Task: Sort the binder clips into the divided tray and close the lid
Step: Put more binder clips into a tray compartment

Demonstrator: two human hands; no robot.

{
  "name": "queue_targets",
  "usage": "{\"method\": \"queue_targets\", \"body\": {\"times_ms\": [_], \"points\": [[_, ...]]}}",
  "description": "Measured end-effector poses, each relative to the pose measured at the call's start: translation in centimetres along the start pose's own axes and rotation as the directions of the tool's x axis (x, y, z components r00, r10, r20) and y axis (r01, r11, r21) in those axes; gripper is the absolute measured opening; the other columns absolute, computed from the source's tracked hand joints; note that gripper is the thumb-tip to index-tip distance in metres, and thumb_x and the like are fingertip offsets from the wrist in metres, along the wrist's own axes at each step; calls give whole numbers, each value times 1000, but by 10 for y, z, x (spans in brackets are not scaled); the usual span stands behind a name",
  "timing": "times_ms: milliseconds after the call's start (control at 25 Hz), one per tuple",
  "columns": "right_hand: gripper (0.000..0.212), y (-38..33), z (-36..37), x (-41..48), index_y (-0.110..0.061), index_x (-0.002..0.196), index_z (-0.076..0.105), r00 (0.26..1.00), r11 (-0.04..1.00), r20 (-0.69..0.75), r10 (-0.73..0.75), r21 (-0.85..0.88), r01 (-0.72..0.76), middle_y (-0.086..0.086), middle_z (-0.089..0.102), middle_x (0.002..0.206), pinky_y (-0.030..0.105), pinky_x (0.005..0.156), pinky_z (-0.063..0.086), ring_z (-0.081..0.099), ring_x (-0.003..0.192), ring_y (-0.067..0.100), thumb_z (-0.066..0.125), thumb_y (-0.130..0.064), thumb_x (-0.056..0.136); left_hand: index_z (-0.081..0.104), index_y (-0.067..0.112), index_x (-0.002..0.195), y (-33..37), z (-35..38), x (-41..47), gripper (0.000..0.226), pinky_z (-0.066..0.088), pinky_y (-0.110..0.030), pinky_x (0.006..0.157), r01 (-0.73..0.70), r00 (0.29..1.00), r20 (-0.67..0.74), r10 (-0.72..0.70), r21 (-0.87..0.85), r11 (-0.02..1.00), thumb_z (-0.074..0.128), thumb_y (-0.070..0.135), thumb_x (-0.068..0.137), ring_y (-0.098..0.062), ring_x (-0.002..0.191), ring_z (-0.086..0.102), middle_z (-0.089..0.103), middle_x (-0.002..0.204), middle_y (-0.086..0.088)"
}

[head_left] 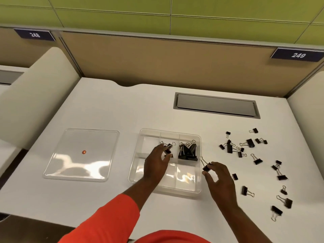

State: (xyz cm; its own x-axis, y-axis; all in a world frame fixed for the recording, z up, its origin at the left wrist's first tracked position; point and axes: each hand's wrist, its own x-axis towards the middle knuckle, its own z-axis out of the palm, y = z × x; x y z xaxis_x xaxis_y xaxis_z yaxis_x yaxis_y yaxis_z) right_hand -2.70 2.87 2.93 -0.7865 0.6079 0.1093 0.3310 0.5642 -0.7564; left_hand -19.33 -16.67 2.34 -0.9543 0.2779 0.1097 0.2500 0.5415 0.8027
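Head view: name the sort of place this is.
Probably a study carrel or shared workstation hall: numbered plates 248 and 249 on the partitions, side dividers, and a flush cable hatch in the white desk.

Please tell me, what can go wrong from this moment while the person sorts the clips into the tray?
1. The right hand pinches a clip only at the fingertips, over the tray rim; it could slip into the wrong compartment.
2. Loose clips lie close to that forearm; a sweep may scatter them.
3. The lid lies apart to the left, and tall piled clips may block closing.
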Motion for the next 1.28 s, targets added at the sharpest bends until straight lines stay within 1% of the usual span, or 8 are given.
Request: {"method": "queue_targets", "body": {"times_ms": [120, 240, 480, 640, 800, 880, 1080, 1280], "points": [[23, -15, 17, 1, -30, 106, 68, 1000, 999, 1, 23, -26, -23, -19, 57, 119, 37, 83, 57, 55, 112, -2, 78, -22, 87, 62, 20, 126, -19, -2, 12, 46, 34, -36, 115, -63, 995, 81, 55, 92, 994, 75, 34, 84, -12, 136, 44, 50, 146, 3], [25, -26, 36, 5, -27, 109, 68, 1000, 999, -4, 0, -52, 0, -17, 59, 120, 37, 87, 56, 57, 113, 1, 78, -26, 86, 55, 18, 137, -31, -8, 17, 61, 18, -37, 121, -117, 987, 128, 96, 164, 980, 73, 43, 85, -13, 145, 31, 43, 152, -1], [27, -54, 80, 20, -23, 113, 70, 994, 992, 51, -92, -83, 96, -10, 62, 125, 37, 93, 54, 59, 118, 9, 77, -29, 87, 46, 19, 145, -49, -25, 15, 70, 19, -45, 121, -180, 973, 187, 138, 227, 957, 68, 51, 86, -13, 148, 22, 33, 157, 0], [35, -73, 100, 37, -26, 120, 67, 993, 996, 90, -76, -45, 81, -11, 59, 135, 41, 100, 51, 54, 127, 10, 76, -34, 88, 43, 21, 147, -54, -32, 13, 73, 20, -44, 121, -190, 971, 188, 145, 249, 950, 65, 56, 87, -8, 148, 19, 32, 158, 3], [72, -74, 103, 43, -25, 148, 45, 975, 973, 184, -128, -169, 160, -7, 31, 162, 40, 121, 25, 26, 149, 11, 69, -56, 87, 41, 21, 148, -51, -37, 13, 77, 19, -43, 122, -183, 972, 190, 136, 259, 949, 61, 63, 86, -8, 148, 19, 30, 159, 3], [84, -71, 98, 40, -23, 155, 32, 962, 946, 223, -159, -245, 213, -6, 14, 167, 38, 124, 9, 9, 154, 8, 59, -66, 89, 39, 21, 149, -50, -38, 13, 78, 19, -44, 122, -184, 971, 202, 131, 277, 943, 62, 62, 87, -7, 148, 16, 27, 159, 3], [92, -56, 73, 23, -25, 160, 12, 956, 906, 266, -126, -362, 220, -7, -1, 169, 48, 125, 4, -1, 154, 9, 48, -73, 91, 28, 25, 153, -46, -35, 3, 82, 13, -44, 123, -214, 959, 249, 138, 309, 927, 54, 67, 88, -7, 150, 7, 18, 161, 6], [91, -41, 44, 11, -25, 161, 4, 959, 891, 272, -73, -415, 186, -6, -11, 168, 49, 125, -4, -11, 154, 10, 38, -76, 93, 28, 24, 154, -34, -21, -11, 85, 14, -46, 122, -259, 951, 251, 182, 318, 912, 42, 73, 87, -10, 151, 9, 19, 162, 4]]}}
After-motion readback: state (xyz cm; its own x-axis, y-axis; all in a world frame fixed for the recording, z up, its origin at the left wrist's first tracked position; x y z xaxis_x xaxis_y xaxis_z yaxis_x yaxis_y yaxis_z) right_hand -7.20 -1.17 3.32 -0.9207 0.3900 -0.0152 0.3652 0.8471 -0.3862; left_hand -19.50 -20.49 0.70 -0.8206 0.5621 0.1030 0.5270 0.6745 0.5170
